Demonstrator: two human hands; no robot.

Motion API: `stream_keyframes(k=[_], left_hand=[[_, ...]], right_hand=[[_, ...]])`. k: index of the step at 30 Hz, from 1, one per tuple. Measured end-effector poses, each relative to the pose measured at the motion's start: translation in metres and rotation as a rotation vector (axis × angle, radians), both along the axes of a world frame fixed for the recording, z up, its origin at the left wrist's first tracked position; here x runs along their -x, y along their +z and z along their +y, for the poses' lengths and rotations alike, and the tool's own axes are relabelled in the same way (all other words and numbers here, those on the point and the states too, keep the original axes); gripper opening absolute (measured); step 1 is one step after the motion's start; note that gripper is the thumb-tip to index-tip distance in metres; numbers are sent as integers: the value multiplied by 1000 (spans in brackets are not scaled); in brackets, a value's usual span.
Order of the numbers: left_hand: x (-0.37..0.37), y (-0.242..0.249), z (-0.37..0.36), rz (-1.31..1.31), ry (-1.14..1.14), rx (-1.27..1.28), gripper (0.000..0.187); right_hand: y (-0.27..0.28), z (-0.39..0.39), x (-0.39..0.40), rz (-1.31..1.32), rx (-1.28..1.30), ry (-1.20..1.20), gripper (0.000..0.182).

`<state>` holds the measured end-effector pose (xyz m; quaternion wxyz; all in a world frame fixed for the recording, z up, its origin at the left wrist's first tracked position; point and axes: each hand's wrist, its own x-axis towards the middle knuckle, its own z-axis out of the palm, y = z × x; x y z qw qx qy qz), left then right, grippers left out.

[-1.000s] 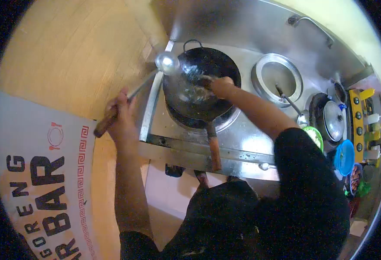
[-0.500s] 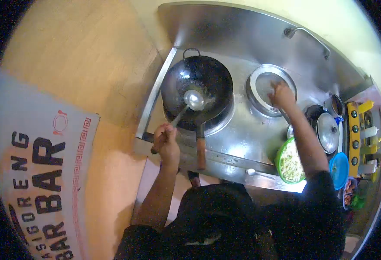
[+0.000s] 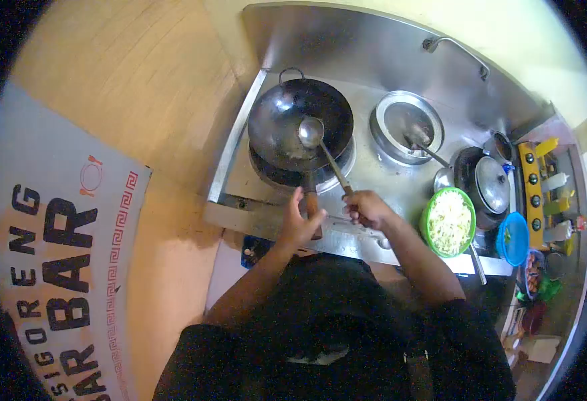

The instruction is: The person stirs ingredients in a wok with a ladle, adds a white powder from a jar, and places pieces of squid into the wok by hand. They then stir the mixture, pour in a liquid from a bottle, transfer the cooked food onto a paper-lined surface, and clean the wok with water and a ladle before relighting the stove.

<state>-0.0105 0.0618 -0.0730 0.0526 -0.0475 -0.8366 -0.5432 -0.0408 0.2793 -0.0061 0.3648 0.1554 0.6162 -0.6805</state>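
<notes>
A dark wok (image 3: 273, 130) sits on the left burner, its wooden handle (image 3: 312, 202) pointing toward me. My left hand (image 3: 300, 224) is right at that handle, thumb and fingers apart on either side of it. In my right hand (image 3: 368, 208) is the wooden grip of a metal ladle (image 3: 311, 132), with fingers wrapped round it. The ladle's bowl hangs over the inside of the wok. To the right of the wok stands a round metal pot (image 3: 381, 134) of liquid, with another long-handled utensil (image 3: 428, 150) resting in it.
A green bowl (image 3: 427, 234) of pale shredded vegetables stands near the counter's front edge. Behind it is a lidded pan (image 3: 492, 184). A blue bowl (image 3: 515, 240) and squeeze bottles (image 3: 555, 182) are farther right. A metal tap (image 3: 464, 48) sticks out from the backsplash.
The ladle has passed from my left hand to my right, which has come back from the metal pot. My left hand has moved right to the wok's handle.
</notes>
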Motion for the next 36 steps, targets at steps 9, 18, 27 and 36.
stream_keyframes(k=[9, 18, 27, 36], left_hand=[[7, -50, -2, -1060, -245, -1050, 19], [8, -9, -140, -994, -429, -552, 17], [-1, 11, -167, -816, -381, -74, 11], [-43, -26, -163, -273, -162, 230, 27]], right_hand=[[13, -5, 8, 631, -1138, 260, 31], [16, -26, -45, 685, -1027, -57, 50], [38, -21, -102, 620, -1099, 5, 53], [56, -20, -190, 435, -1116, 49, 57]])
